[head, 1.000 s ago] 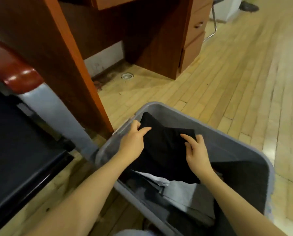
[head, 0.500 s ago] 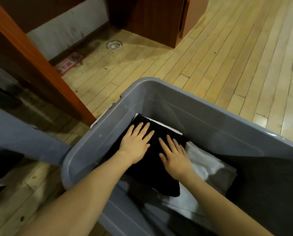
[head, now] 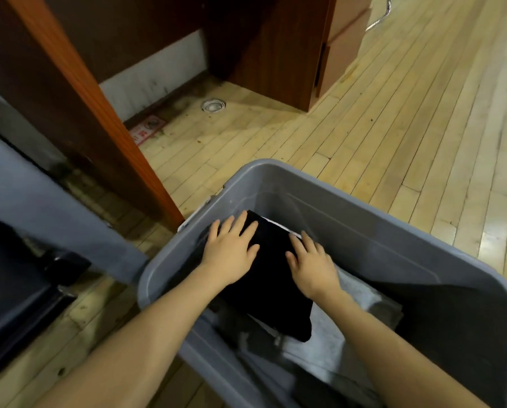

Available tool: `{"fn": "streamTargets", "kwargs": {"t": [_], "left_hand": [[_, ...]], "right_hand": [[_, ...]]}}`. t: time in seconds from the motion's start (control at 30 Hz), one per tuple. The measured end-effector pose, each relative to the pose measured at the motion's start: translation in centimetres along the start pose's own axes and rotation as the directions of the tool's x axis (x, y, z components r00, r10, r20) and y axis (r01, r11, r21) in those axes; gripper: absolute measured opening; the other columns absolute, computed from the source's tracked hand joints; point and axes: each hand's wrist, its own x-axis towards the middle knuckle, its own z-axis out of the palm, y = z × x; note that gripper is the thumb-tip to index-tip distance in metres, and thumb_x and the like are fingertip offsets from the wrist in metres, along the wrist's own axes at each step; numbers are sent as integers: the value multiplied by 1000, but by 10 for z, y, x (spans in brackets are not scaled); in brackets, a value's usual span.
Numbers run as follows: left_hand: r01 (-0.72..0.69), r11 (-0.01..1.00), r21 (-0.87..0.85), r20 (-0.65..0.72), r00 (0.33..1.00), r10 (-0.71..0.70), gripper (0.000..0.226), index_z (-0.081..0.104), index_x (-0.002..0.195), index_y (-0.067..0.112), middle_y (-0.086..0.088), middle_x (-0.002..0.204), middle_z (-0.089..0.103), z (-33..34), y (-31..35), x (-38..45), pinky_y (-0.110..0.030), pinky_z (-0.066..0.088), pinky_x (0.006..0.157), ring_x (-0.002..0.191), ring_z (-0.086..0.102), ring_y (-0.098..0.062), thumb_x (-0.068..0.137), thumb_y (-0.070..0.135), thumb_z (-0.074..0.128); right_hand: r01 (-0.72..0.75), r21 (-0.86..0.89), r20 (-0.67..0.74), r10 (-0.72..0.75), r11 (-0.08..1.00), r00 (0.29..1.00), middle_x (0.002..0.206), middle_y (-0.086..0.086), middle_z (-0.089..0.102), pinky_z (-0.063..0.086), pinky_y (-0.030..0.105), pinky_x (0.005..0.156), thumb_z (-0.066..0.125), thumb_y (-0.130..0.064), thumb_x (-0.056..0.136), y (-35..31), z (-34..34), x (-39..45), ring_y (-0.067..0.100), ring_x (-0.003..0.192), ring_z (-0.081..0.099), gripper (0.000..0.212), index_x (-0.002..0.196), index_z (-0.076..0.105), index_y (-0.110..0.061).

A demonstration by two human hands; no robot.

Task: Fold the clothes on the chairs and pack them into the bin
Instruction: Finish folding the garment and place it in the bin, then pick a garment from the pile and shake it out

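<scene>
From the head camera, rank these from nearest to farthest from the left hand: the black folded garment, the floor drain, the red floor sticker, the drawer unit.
From the left hand:
1. Black folded garment, directly under the palm, in the bin.
2. Red floor sticker, ahead and slightly left, by the wall.
3. Floor drain, ahead, just past the sticker.
4. Drawer unit, far ahead to the right.

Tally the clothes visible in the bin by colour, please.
Black: 1, the folded black garment under the left hand and right hand
White or light grey: 1, the pale garment beneath it
Dark grey: 1, the dark cloth on the bin's right side
Total: 3 visible
</scene>
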Motion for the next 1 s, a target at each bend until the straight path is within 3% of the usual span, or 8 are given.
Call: {"fn": "streamTargets", "kwargs": {"t": [0.13, 0.3, 0.47, 0.63, 0.77, 1.0], "left_hand": [[47, 994, -101, -95, 994, -57, 51, 22, 148, 26, 2, 157, 17, -54, -8, -35, -37, 15, 113, 141, 23, -17, 101, 39, 32], [57, 993, -105, -263, 961, -82, 48, 27, 147, 24, 4, 151, 30, -118, -19, -88, -32, 22, 105, 134, 33, -17, 101, 35, 32], [123, 984, -127, -409, 898, -165, 46, 36, 143, 21, 3, 144, 41, -176, -47, -160, -35, 33, 100, 124, 46, -18, 99, 31, 40], [232, 966, -115, -534, 806, -257, 44, 44, 140, 18, 1, 140, 47, -211, -86, -256, -36, 37, 97, 122, 50, -21, 97, 29, 47], [379, 919, -109, -577, 729, -369, 46, 40, 142, 19, 1, 145, 42, -225, -123, -340, -34, 34, 101, 125, 47, -18, 98, 31, 43], [624, 757, -197, -609, 527, -593, 41, 50, 136, 14, -4, 138, 50, -216, -192, -501, -37, 38, 98, 118, 53, -22, 96, 27, 49]], "right_hand": [[92, 1, -121, -91, 996, 988, 159, 4, 13, 26, 41, 111, 25, -40, 103, -28, -48, -18, 29, 142, 22, 51, 151, 21, -22], [235, -23, -240, -233, 972, 942, 154, 4, 27, 35, 41, 106, 31, -36, 102, -79, -101, -55, 27, 135, 32, 47, 146, 32, -19], [367, -8, -309, -351, 930, 884, 147, 1, 36, 37, 41, 100, 35, -31, 102, -145, -141, -101, 25, 131, 37, 43, 144, 37, -20], [577, -2, -382, -534, 817, 754, 134, 3, 49, 39, 34, 96, 38, -29, 101, -227, -160, -149, 22, 120, 46, 38, 137, 46, -17], [695, -73, -389, -662, 715, 640, 124, 4, 52, 47, 42, 87, 43, -28, 99, -303, -153, -185, 27, 110, 52, 34, 128, 53, -13], [861, -89, -312, -835, 501, 453, 138, 0, 43, 43, 34, 96, 42, -29, 100, -447, -101, -264, 20, 121, 46, 40, 138, 46, -17]]}}
